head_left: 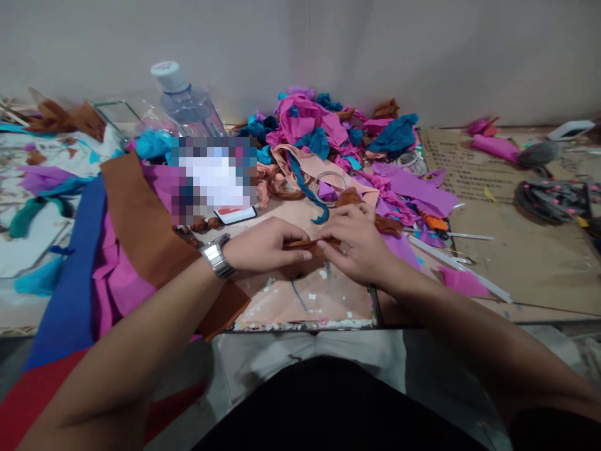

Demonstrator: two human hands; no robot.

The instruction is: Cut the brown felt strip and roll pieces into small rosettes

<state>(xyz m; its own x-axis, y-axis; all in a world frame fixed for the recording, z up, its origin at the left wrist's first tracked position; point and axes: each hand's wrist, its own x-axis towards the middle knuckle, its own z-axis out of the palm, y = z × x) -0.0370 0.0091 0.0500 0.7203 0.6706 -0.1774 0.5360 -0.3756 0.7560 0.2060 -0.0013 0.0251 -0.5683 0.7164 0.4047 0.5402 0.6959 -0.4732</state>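
My left hand [263, 247] and my right hand [359, 244] meet over a peach sheet [300, 300] on the work board. Both pinch a thin rolled strip of brown crepe paper [305, 244] held level between them, fingers closed on it. A silver watch [216, 257] sits on my left wrist. Just beyond my right hand lie a crumpled brown scrap [348, 197] and a clear tape roll [328, 185].
A heap of pink, purple and teal crepe scraps [328, 131] fills the back. Brown [141, 219], magenta and blue sheets [70, 275] overlap at left. A plastic bottle [188, 103] stands behind. Orange-handled scissors [436, 225] and cardboard [516, 250] lie to the right.
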